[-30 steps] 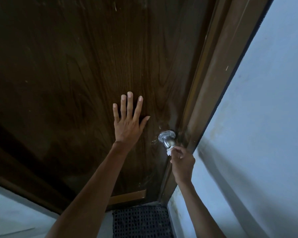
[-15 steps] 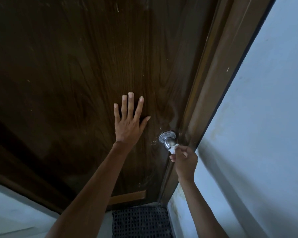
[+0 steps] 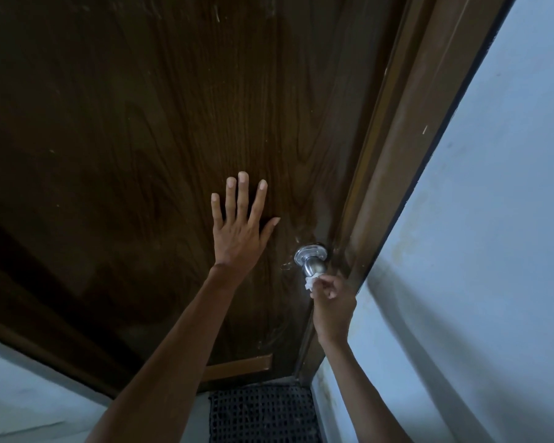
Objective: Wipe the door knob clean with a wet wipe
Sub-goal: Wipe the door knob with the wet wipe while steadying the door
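Note:
A round silver door knob (image 3: 314, 264) sticks out of the dark wooden door (image 3: 141, 139) near its right edge. My right hand (image 3: 333, 302) is just below the knob, fingers pinched on a small crumpled white wet wipe (image 3: 310, 281) that touches the knob's near end. My left hand (image 3: 242, 225) lies flat on the door to the left of the knob, fingers spread, holding nothing. The knob's front face is partly hidden by the wipe.
A brown door frame (image 3: 406, 155) runs beside the knob, with a pale blue wall (image 3: 493, 251) to the right. A dark mesh mat (image 3: 263, 414) lies on the floor at the foot of the door.
My right hand has shifted the wipe slightly around the knob's end, right and then back left. My left hand stays flat on the door.

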